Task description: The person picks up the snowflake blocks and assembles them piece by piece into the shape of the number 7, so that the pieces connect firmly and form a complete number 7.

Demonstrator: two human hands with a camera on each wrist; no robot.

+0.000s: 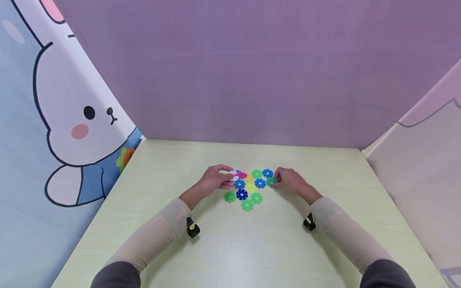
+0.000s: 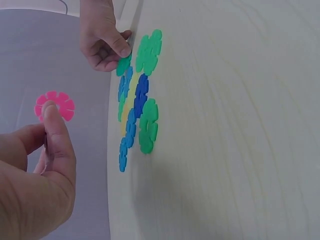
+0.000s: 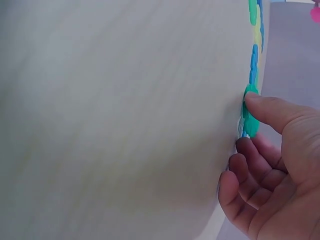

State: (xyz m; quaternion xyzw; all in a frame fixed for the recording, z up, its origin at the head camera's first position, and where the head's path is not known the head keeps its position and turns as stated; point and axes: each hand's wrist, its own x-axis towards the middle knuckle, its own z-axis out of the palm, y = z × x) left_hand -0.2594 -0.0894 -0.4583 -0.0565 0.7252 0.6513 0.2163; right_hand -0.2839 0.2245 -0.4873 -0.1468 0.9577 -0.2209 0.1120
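Observation:
My left hand (image 1: 215, 178) is raised at the left of a group of flat, notched plastic flower discs. Between thumb and fingers it pinches a pink disc (image 2: 66, 107); a white disc (image 1: 234, 174) shows beside the pink one in the head view. On the group's right side, my right hand (image 1: 290, 180) grips a dark green disc (image 3: 251, 122) at its edge, thumb on top and the other fingers curled. That disc sits right at the neighbouring blue discs (image 1: 260, 183).
The group on the pale table (image 1: 252, 252) also has a yellow disc (image 1: 251, 188), a dark blue disc (image 1: 241, 195) and several light green discs (image 1: 247, 205). A purple cloth wall (image 1: 248, 80) stands behind the table; a rabbit-print cloth (image 1: 72, 100) hangs at the left.

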